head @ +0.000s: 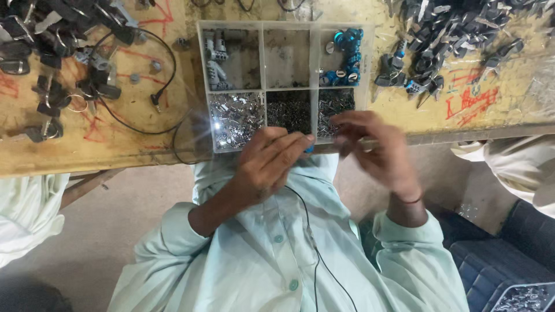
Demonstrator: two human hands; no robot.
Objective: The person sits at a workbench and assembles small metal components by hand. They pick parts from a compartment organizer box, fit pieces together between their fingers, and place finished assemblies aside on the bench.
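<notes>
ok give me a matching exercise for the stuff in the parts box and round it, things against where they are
Things:
1. blue cylinders
2. grey parts
3. black cable
4. left hand

Places:
a. on the table left of the box
b. top right compartment
c. at the box's near edge
d. top left compartment

Pairs: 1-b, 2-d, 3-a, 4-c

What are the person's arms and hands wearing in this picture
Both arms wear loose pale green sleeves pushed up toward the elbows. The right wrist has a thin red thread band. The left hand and right hand are bare, no gloves.
</notes>
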